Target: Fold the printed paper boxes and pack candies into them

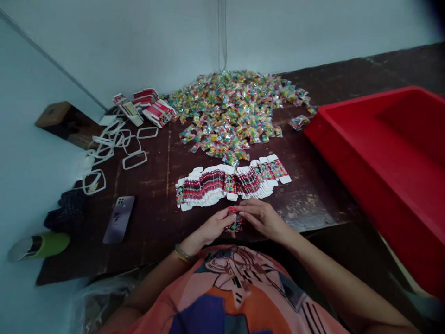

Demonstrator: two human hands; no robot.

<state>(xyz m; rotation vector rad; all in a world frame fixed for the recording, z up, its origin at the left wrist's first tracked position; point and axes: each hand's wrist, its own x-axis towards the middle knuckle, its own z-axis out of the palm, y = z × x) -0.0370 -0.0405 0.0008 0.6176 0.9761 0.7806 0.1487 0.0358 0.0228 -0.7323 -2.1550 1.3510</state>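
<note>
Over the dark table (153, 208), just on the near side of the carton row (208, 183), the left hand (215, 226) and right hand (262, 218), both curled, pinch a box (234, 226). Working its end seems the step; the next move likely calls for steady pressure.

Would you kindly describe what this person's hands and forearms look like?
The left hand and right hand wear no gloves, and no sleeves cover the forearms. A greyish bangle and a yellowish bangle circle the left wrist; the right is bare.
</note>
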